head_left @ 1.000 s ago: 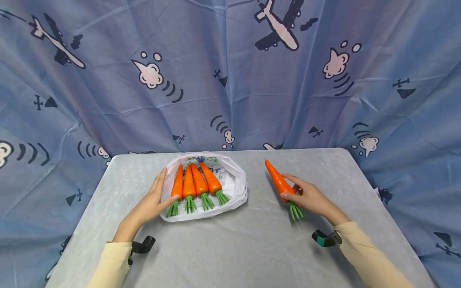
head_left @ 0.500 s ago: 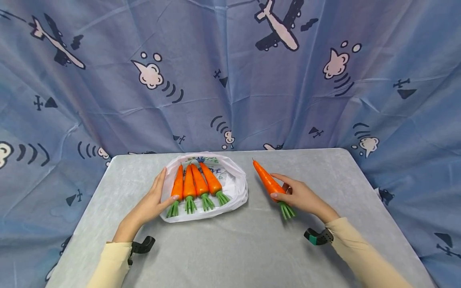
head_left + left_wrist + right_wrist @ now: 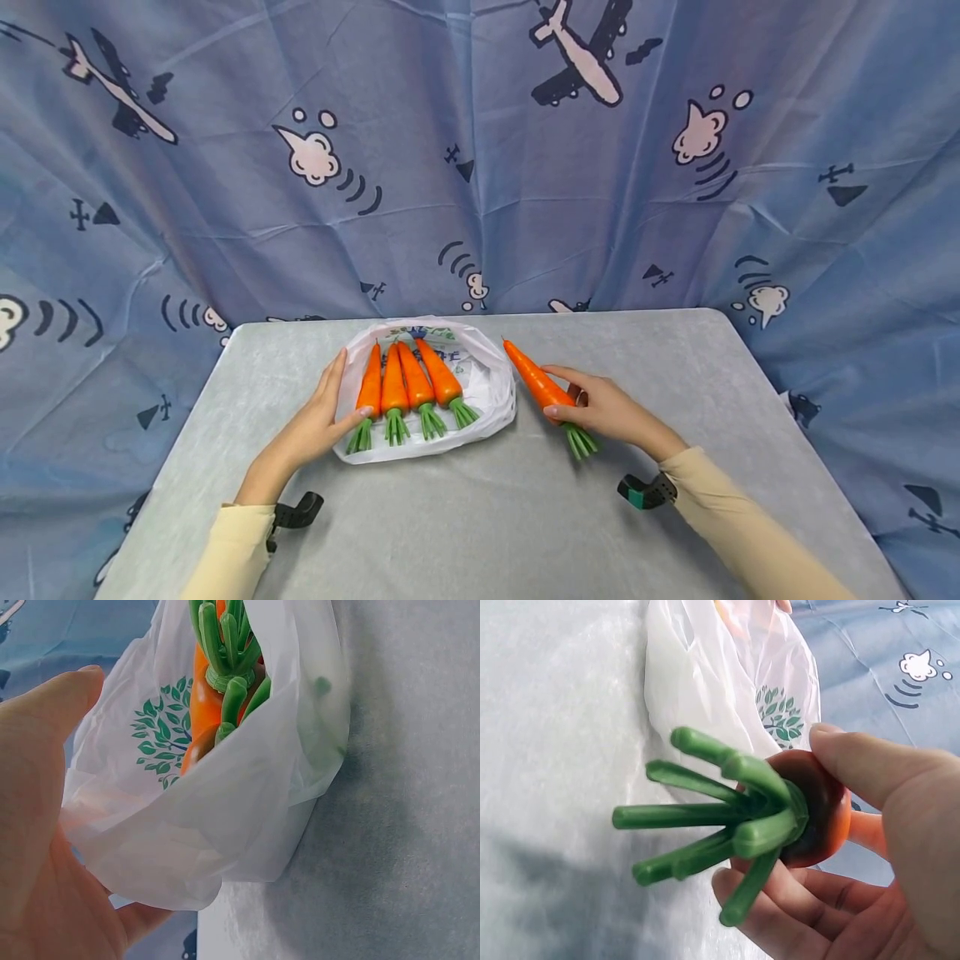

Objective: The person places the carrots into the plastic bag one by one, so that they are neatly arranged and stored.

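Observation:
A carrot (image 3: 534, 377) with green stems is held by my right hand (image 3: 611, 407), its thumb and fingers round the thick end. Its narrow tip points up and left, near the right rim of a white plastic bag (image 3: 491, 412). Several more carrots (image 3: 395, 379) lie side by side inside that bag, stems toward me. My left hand (image 3: 315, 421) rests against the bag's left side with straight, spread fingers. The left wrist view shows its thumb apart from the plastic (image 3: 187, 847), with other fingers partly hidden behind it. In the right wrist view the stems (image 3: 705, 814) face the camera.
A grey table (image 3: 465, 533) carries the bag and extends to both sides. Behind its far edge hangs a blue curtain (image 3: 480, 167) printed with airplanes. Dark bands with camera mounts sit at both wrists (image 3: 648, 492).
My right hand has moved left with the carrot, bringing its tip to the bag's right rim. The left hand, the bag and the carrots in it stay where they were.

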Demonstrator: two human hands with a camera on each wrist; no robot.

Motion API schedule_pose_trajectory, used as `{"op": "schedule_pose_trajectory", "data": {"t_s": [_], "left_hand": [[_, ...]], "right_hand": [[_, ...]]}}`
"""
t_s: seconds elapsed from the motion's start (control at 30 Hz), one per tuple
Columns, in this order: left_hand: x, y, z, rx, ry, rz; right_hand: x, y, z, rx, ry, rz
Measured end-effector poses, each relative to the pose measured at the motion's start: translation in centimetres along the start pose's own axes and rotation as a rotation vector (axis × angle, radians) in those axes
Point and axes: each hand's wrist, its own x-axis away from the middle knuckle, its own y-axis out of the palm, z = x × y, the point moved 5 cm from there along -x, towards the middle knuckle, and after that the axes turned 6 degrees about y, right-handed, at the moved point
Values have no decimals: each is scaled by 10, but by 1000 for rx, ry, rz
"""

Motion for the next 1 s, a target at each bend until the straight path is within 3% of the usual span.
{"op": "schedule_pose_trajectory", "data": {"t_s": [1.0], "left_hand": [[-2, 2, 1, -7, -16, -14]], "right_hand": [[-20, 16, -41, 25, -41, -73]]}}
